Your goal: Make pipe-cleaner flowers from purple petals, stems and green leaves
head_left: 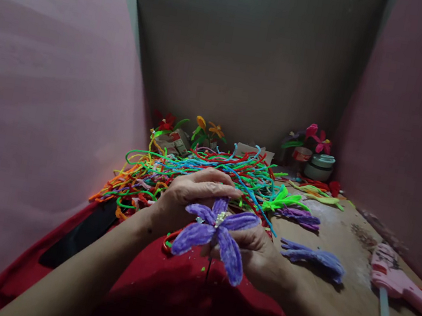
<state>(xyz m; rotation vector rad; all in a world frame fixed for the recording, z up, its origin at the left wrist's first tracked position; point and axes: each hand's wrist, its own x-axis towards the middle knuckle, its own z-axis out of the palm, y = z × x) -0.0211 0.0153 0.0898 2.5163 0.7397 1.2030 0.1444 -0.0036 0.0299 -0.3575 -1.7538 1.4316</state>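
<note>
A purple pipe-cleaner flower (229, 251) with pale yellow stamens in its centre faces me above the red cloth. Behind its petals my right hand (255, 250) is closed around the stem side, and a thin dark stem shows below. My left hand (203, 192) reaches over the top, its fingers together and curved across the upper petal; the thumb is hidden behind the flower. Just beyond the hands lies a big heap of coloured pipe cleaners (188, 167), mostly green, blue, red and orange. Partly covered by the flower, the red-orange handle (168, 243) of some tool rests on the cloth.
On the cardboard (351, 308) at right lie a pink glue gun (397, 281), a lavender bundle (315, 259), a purple bundle (301, 216) and a green bundle (283, 199). A jar (319, 167) and finished flowers stand behind. A black flat object (78, 235) lies left; pink walls flank both sides.
</note>
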